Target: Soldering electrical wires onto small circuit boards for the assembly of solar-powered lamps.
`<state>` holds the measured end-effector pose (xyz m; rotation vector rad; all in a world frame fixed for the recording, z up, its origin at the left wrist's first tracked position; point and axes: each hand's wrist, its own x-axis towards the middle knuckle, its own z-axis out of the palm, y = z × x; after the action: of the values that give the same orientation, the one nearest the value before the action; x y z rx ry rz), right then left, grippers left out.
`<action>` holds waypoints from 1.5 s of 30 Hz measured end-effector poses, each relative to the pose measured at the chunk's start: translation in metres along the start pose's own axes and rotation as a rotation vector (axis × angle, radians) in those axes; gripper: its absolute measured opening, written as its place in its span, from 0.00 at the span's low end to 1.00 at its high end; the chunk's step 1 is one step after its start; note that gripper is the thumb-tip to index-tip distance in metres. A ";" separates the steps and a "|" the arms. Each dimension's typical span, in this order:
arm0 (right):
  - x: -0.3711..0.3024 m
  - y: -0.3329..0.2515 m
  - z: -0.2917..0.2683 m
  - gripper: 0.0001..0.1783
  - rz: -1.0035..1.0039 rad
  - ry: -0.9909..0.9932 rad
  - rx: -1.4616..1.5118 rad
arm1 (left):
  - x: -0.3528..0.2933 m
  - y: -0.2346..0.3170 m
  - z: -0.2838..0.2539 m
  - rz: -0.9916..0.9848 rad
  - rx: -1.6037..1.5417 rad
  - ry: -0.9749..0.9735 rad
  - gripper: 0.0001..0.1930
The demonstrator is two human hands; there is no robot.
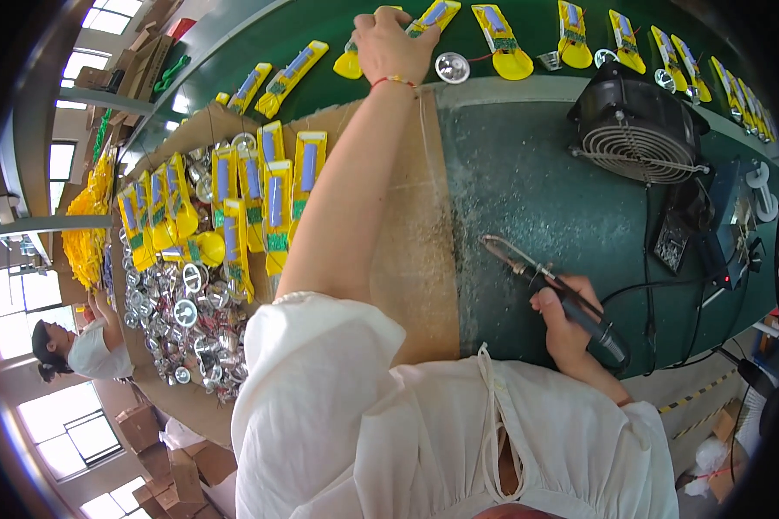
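Note:
My left hand [395, 45] reaches to the far green belt, its fingers curled over a yellow flashlight housing [434, 15] with a blue cell and a green board. The hand hides the housing's lower part. A second yellow housing [349, 62] shows partly beside the wrist. Just right of the hand lies a round silver reflector [452, 67] on a red wire. My right hand [567, 316] is closed round the dark handle of a soldering iron [571, 303]. The iron's metal tip points up and left over the green worktop [528, 173], apart from any workpiece.
More yellow housings [502, 43] line the belt. Left of my arm, several housings [277, 203] lie beside a heap of silver reflectors [186, 311] on brown cardboard [411, 233]. A black fan [639, 125] and cables stand at the right. Another person [95, 346] works at the far left.

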<state>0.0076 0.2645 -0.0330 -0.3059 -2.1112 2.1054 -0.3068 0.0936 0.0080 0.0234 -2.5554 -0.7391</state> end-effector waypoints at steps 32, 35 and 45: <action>-0.011 -0.004 0.005 0.10 -0.124 0.011 -0.041 | -0.288 -0.138 -0.275 -0.188 1.114 -0.085 0.22; -0.011 -0.007 0.007 0.10 -0.115 0.005 -0.038 | -0.292 -0.127 -0.248 0.009 0.795 -0.259 0.15; -0.014 -0.013 0.006 0.10 -0.093 0.029 -0.025 | -0.279 -0.081 -0.211 0.138 0.247 -0.171 0.19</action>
<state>0.0192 0.2557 -0.0193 -0.2346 -2.0950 2.0124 0.0265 -0.0402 0.0004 -0.1400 -2.7635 -0.3858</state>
